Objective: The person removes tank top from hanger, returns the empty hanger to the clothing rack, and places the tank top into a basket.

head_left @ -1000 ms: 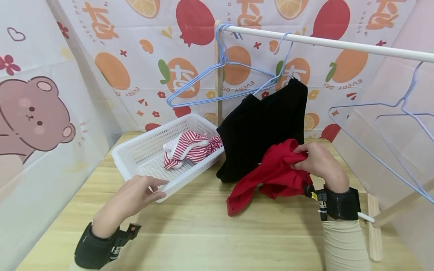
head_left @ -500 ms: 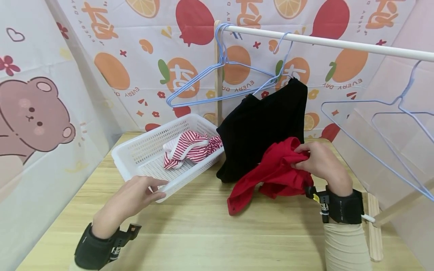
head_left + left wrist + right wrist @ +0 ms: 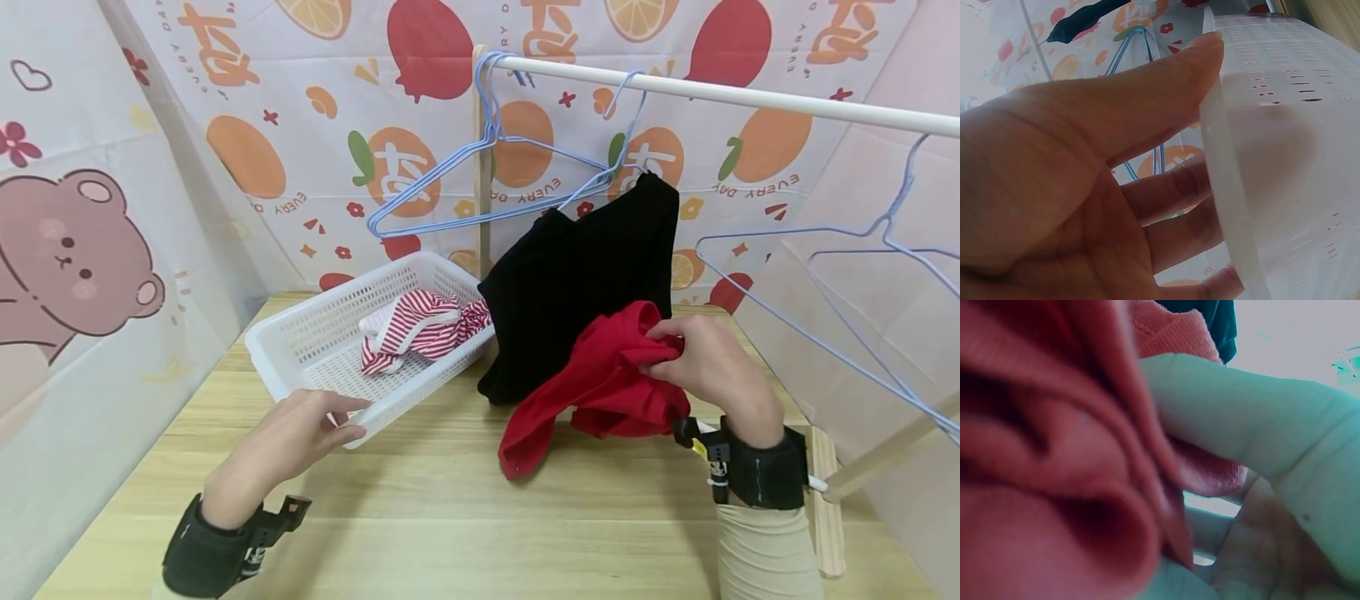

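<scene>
My left hand [image 3: 300,429] holds the near left corner of a white perforated plastic basket [image 3: 431,383]. In the left wrist view its thumb [image 3: 1200,56] lies on the basket's outer side and the fingers reach behind the rim. Crumpled red-and-white striped cloth [image 3: 420,329] lies inside the basket. At the right, my right hand [image 3: 708,362] pinches a bunched red garment [image 3: 592,379] between thumb and fingers. One sleeve-like end of it trails down toward the table. Right behind it hangs a black garment [image 3: 577,275] on a blue hanger.
A white rail [image 3: 712,90] crosses above the table [image 3: 465,533]. Several blue wire hangers [image 3: 442,179] hang at its left end, and more hangers [image 3: 795,333] hang at the right, close to my right arm. A wooden stand foot [image 3: 827,500] lies at the right edge.
The blue hangers at the right have swung left. My right wrist has dropped slightly, still with the red garment in its grip. The left hand and the basket have hardly moved.
</scene>
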`<state>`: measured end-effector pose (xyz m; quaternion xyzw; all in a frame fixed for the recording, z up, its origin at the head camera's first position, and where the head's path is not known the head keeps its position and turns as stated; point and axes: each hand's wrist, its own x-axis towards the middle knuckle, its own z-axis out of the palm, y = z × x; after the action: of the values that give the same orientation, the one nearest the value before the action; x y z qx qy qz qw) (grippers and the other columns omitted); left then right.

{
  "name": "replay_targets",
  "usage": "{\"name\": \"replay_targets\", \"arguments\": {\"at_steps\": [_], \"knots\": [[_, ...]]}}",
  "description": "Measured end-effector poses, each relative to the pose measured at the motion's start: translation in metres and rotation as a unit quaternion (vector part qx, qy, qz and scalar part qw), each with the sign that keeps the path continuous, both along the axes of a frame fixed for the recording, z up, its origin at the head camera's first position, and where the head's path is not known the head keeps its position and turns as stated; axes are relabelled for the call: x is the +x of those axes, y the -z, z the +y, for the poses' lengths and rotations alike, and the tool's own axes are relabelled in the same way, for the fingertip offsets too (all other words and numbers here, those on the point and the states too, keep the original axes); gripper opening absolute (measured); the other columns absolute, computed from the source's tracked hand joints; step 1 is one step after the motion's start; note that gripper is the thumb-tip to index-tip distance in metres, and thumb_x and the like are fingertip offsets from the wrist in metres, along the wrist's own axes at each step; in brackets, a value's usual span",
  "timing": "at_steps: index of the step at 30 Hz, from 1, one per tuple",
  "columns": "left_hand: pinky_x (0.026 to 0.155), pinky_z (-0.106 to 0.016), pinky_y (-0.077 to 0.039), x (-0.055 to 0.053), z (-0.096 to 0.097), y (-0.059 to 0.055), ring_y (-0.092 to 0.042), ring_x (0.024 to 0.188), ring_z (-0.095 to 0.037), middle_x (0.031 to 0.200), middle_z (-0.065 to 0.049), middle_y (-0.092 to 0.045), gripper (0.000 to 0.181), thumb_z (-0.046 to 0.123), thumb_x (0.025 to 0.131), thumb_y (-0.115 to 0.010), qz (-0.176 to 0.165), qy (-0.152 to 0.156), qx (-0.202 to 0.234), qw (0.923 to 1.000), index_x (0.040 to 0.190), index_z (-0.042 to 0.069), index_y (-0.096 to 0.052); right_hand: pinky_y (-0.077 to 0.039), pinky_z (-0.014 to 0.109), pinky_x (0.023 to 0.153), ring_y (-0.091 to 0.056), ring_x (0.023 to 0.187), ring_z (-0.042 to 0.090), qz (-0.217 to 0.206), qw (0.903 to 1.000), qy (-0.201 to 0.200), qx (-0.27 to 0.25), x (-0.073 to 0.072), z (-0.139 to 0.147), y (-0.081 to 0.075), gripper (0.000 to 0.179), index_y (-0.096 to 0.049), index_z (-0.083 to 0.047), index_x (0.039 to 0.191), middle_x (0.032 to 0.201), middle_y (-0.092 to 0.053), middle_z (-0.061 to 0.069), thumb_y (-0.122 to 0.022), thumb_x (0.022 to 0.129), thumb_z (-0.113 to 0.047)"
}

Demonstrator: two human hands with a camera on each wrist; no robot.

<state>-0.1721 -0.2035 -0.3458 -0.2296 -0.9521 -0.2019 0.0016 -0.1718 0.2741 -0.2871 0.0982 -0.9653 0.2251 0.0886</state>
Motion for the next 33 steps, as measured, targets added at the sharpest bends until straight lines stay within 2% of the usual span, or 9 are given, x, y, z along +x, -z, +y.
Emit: {"name": "replay_targets", "arguments": {"at_steps": [22, 33], "knots": [[0.057, -0.022, -0.044, -0.001, -0.002, 0.002, -0.058, 0.065, -0.005, 0.075, 0.009, -0.068, 0.035, 0.019, 0.087, -0.082, 0.002, 0.005, -0.003, 1.0, 0.118, 0.003, -0.077, -0.05, 0.028, 0.064, -0.064, 0.079, 0.023, 0.025, 0.9994, -0.02, 0.012, 0.011, -0.011, -0.005, 0.032, -0.077, -0.002, 0.11, 0.094, -0.075, 0.016, -0.087, 0.08, -0.01], [0.056, -0.022, -0.044, -0.001, -0.003, 0.002, -0.058, 0.064, -0.005, 0.074, 0.009, -0.068, 0.035, 0.02, 0.087, -0.083, 0.003, 0.005, -0.003, 1.0, 0.118, 0.003, -0.077, -0.052, 0.028, 0.065, -0.062, 0.076, 0.02, 0.029, 0.9988, -0.038, -0.013, 0.013, -0.021, -0.005, 0.032, -0.078, -0.005, 0.111, 0.093, -0.075, 0.013, -0.088, 0.081, -0.012]]}}
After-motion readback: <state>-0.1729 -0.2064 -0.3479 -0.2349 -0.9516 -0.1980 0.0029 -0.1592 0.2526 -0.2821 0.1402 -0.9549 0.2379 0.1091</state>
